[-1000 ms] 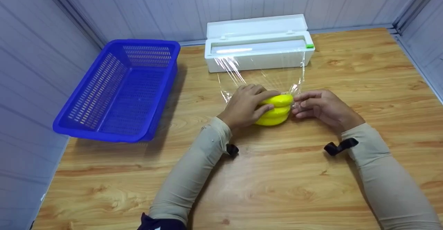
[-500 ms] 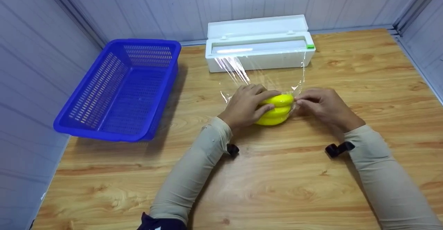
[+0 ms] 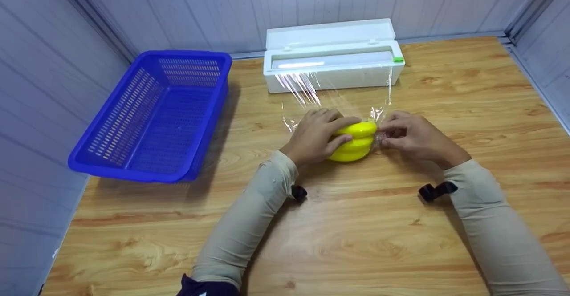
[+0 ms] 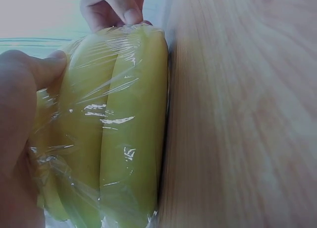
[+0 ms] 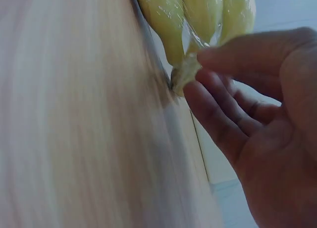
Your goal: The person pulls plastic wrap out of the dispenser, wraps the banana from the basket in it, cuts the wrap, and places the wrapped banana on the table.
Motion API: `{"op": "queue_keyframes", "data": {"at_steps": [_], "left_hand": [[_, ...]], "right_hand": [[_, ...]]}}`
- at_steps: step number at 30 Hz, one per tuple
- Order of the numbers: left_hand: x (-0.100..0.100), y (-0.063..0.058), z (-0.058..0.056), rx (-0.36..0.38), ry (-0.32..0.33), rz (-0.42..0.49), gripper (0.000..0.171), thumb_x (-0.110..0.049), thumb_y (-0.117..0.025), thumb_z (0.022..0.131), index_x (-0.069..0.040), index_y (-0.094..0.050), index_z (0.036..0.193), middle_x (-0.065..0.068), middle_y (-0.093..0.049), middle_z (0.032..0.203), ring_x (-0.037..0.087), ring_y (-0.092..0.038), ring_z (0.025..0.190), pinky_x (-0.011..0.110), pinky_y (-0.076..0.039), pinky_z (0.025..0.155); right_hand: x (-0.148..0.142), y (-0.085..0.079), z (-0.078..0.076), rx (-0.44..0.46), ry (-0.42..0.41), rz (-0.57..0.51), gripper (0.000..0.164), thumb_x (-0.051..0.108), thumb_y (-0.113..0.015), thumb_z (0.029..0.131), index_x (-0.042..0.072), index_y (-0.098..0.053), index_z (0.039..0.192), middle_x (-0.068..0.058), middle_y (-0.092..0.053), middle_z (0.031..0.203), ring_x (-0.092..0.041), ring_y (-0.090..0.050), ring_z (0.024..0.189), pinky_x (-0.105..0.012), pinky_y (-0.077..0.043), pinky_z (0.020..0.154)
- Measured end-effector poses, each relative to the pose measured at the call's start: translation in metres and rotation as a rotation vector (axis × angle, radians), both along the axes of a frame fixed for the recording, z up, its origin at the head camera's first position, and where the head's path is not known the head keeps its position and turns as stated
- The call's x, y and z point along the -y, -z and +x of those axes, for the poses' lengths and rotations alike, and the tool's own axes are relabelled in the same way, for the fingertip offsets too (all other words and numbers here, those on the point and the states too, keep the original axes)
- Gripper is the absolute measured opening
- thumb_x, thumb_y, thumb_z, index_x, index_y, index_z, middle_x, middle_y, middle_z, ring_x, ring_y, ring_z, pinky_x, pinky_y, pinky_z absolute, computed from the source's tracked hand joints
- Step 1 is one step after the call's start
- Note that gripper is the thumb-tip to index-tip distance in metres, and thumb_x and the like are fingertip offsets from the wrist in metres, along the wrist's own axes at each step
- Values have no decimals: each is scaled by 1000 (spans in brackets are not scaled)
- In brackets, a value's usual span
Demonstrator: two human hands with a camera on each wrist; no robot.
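A bunch of yellow bananas point(image 3: 352, 147) lies on the table, wrapped in clear cling film point(image 4: 119, 121) that shines in creases over the fruit. My left hand point(image 3: 314, 135) grips the bunch from the left, its fingers over the top and its thumb on the near side. At the stem end, my right hand point(image 3: 412, 138) pinches film between thumb and fingers; in the right wrist view its fingertips sit right around the wrapped stem point(image 5: 185, 74). From the bunch the film stretches back to a white cling film dispenser point(image 3: 331, 80) with its lid raised.
A blue plastic basket point(image 3: 209, 122) with slotted sides stands at the left of the wooden table point(image 3: 347, 242). On the dispenser's right end is a green slider point(image 3: 398, 59). Panelled walls point(image 3: 200, 11) border the table at the back and sides.
My right hand has turned and shifted its fingers at the stem end, working the film there. My left hand, the bananas and the dispenser have stayed in place.
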State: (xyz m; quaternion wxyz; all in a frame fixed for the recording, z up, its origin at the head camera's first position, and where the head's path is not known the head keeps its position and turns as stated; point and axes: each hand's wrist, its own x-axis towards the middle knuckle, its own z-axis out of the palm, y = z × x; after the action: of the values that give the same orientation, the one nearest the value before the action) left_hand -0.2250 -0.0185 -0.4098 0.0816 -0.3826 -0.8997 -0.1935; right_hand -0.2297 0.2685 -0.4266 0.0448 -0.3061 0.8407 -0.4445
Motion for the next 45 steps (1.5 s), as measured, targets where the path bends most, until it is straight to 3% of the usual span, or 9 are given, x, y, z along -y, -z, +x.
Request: {"op": "queue_keyframes", "data": {"at_steps": [6, 15, 19, 23, 29, 32, 35, 40, 45], "left_hand": [[0, 1, 0, 2, -1, 22, 41, -43, -53, 103, -33, -56, 142, -3, -60, 112, 17, -53, 109, 36, -29, 111], [0, 1, 0, 1, -13, 21, 41, -43, -53, 103, -33, -55, 143, -3, -61, 116, 17, -54, 112, 37, -30, 111], [1, 2, 0, 1, -11, 16, 42, -43, -53, 103, -34, -55, 143, -3, -61, 118, 18, -54, 113, 37, -28, 112], [0, 2, -1, -14, -11, 19, 42, -44, -52, 103, -33, -56, 143, -3, -60, 116, 18, -54, 112, 37, -29, 111], [0, 3, -1, -11, -10, 22, 42, -45, -52, 103, -33, -56, 143, -3, -61, 117, 18, -54, 116, 37, -31, 110], [0, 2, -1, -10, -6, 15, 42, -45, -52, 103, -33, -56, 143, -3, -62, 118, 18, -53, 116, 37, -30, 112], [0, 1, -1, -5, -10, 13, 43, -46, -52, 103, -33, -55, 144, -3, -63, 120, 18, -54, 117, 37, -29, 113], [0, 2, 1, -8, -38, 20, 45, -48, -52, 102, -30, -57, 143, -1, -64, 125, 19, -54, 118, 37, -30, 111], [-1, 0, 1, 77, -86, 83, 50, -49, -55, 101, -23, -57, 143, -2, -65, 131, 17, -55, 123, 35, -27, 115]], "right_hand": [[8, 5, 0, -30, 122, 19, 10, 10, -74, 92, 13, -78, 100, 0, -71, 99, -15, -62, 89, -17, -50, 77], [23, 4, 4, 74, 326, 28, 13, 7, -72, 92, 1, -62, 97, -10, -66, 95, -21, -61, 86, -18, -50, 71], [24, 5, 4, 58, 284, 24, 8, 6, -71, 93, 0, -72, 98, -11, -72, 96, -21, -64, 87, -17, -51, 75], [23, -1, 4, 86, 230, 43, 18, 15, -64, 99, 1, -75, 106, -12, -73, 102, -22, -66, 93, -17, -50, 81], [29, -16, 10, 103, 294, 54, 41, 36, -50, 106, -2, -67, 104, -16, -72, 99, -28, -69, 90, -32, -56, 80], [37, -21, 16, -9, 324, 62, 39, 37, -51, 105, 0, -62, 102, -14, -68, 95, -28, -67, 89, -41, -55, 80], [46, -22, 22, -214, 330, 100, 25, 27, -60, 102, 2, -62, 100, -11, -63, 97, -27, -62, 91, -44, -50, 81], [60, -20, 27, -521, 211, 77, 13, 9, -69, 95, -1, -68, 103, -15, -62, 111, -30, -59, 105, -44, -49, 92], [66, -16, 27, -609, 87, 51, 24, 13, -72, 94, 2, -70, 115, -12, -63, 125, -28, -58, 117, -42, -45, 103]]}}
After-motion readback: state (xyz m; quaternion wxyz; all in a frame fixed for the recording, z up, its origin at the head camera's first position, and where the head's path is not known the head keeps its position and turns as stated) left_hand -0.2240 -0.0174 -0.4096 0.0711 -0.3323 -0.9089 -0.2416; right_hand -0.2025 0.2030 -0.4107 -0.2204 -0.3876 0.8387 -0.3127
